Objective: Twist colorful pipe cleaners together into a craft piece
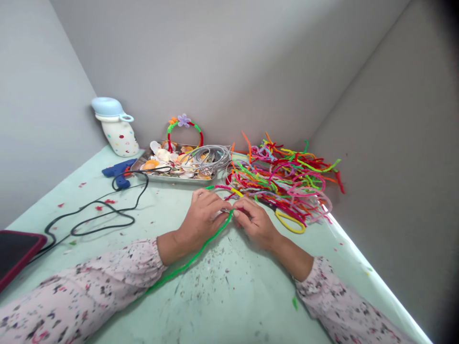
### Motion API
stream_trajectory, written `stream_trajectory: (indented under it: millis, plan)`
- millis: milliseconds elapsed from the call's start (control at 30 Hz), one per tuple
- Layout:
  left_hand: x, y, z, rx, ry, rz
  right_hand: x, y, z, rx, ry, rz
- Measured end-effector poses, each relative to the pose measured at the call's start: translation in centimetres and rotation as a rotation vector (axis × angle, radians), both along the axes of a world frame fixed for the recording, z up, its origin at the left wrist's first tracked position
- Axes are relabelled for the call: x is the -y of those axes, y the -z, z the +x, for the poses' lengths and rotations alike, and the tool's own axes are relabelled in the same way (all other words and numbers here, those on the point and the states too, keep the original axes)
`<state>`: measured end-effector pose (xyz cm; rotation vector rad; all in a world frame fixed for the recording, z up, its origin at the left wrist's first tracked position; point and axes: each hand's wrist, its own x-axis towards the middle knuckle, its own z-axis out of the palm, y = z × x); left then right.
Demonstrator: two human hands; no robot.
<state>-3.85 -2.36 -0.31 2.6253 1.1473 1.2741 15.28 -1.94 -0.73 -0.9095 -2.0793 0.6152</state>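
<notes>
My left hand and my right hand are closed, fingertips nearly meeting above the middle of the table. A long green pipe cleaner runs from the fingertips down past my left wrist and under the forearm. Arching behind the hands is a thin hoop wrapped in green, red and yellow pipe cleaner; my left fingers grip its side. The right thumb and fingers pinch the green pipe cleaner near its upper end. Fingers partly hide the exact spot where strand and hoop meet.
A metal tray holds shells, a coil of grey wire and a finished-looking flowered hoop. Pipe cleaners lie heaped right, beside yellow-handled scissors. Left are a blue glue gun, its cord, a bottle and a phone.
</notes>
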Motion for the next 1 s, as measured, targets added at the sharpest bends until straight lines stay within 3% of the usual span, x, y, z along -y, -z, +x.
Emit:
stream_trajectory:
  millis: [1000]
  plan:
    - [-0.14, 0.25, -0.07, 0.054, 0.024, -0.116, 0.01, 0.42, 0.03, -0.01, 0.008, -0.095]
